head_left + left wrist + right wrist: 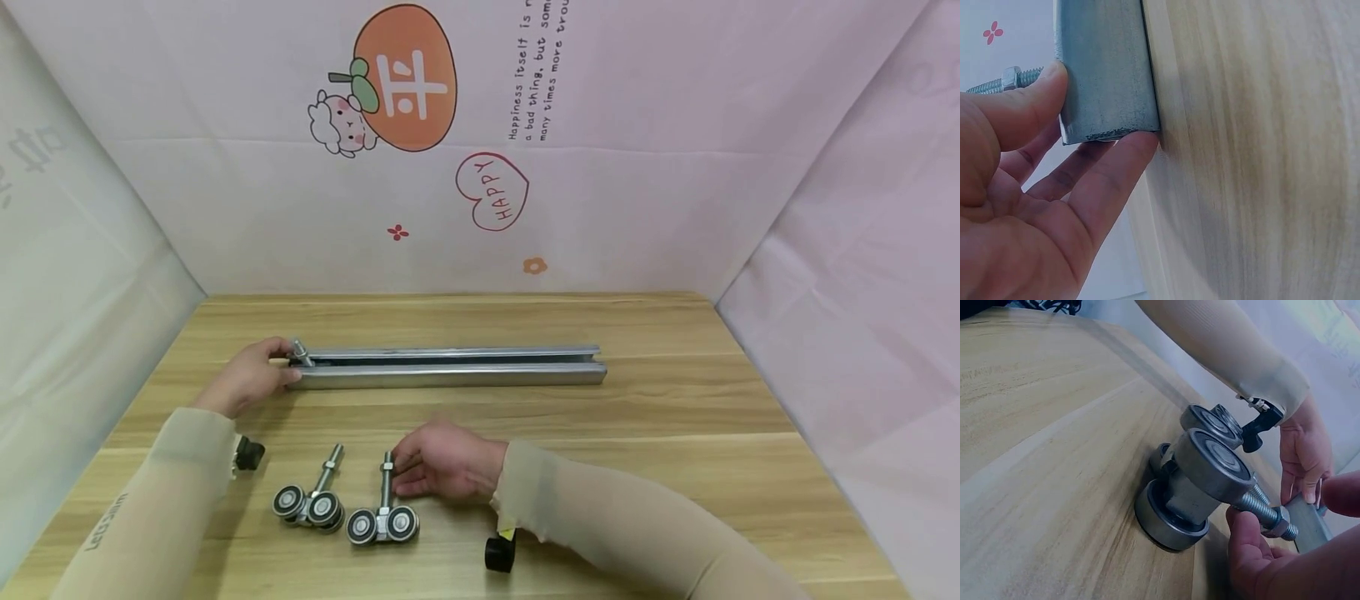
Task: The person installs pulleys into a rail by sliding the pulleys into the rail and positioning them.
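Note:
A metal channel rail (450,377) with a slot along its top lies across the table. My left hand (253,373) grips its left end, thumb on the near side wall and fingers around the end, as the left wrist view also shows. A threaded bolt with a nut (302,353) sticks up from the slot there; what it joins inside is hidden. My right hand (446,461) is beside the bolt of a roller trolley (383,525), thumb and fingers parted around it without a visible pinch. A second roller trolley (308,507) lies just left of it.
The wooden table (660,475) is enclosed by white printed sheets (615,217) at the back and sides. Small black devices (500,553) sit at both wrists, below the sleeves. The two trolleys lie between my forearms, close together.

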`<state>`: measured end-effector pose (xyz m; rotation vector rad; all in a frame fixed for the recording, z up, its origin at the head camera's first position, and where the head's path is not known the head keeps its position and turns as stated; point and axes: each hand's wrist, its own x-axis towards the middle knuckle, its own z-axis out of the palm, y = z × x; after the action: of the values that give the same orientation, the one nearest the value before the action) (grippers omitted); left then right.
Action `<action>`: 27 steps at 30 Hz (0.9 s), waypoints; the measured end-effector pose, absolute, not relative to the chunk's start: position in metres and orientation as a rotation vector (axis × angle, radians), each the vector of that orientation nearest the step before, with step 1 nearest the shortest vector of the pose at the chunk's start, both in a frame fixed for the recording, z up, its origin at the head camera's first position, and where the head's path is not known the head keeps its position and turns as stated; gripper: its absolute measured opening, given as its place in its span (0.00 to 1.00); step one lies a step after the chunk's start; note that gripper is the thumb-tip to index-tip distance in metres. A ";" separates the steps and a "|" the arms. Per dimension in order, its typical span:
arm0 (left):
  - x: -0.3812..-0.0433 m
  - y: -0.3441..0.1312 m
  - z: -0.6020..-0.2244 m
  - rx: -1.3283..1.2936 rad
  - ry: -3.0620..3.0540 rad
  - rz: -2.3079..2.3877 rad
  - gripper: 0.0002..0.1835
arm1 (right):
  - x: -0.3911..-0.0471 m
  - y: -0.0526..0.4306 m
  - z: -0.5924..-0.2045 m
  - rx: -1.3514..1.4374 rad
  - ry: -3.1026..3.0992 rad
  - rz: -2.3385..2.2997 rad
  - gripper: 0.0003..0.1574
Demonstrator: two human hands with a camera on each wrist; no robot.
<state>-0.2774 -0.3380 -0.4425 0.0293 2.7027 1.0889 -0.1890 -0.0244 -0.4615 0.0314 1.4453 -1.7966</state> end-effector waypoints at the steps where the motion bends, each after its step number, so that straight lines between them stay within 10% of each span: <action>1: -0.277 -0.338 -0.443 0.031 2.705 1.087 0.23 | -0.189 -0.025 -0.462 0.017 1.441 -1.796 0.06; 27: -0.278 -0.340 -0.444 0.051 2.728 1.061 0.22 | -0.191 -0.026 -0.470 -0.096 1.474 -1.636 0.10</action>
<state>-0.2777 -0.3398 -0.4445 0.0512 2.7283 1.0613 -0.1905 -0.0259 -0.4702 -0.0956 1.4738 -1.6359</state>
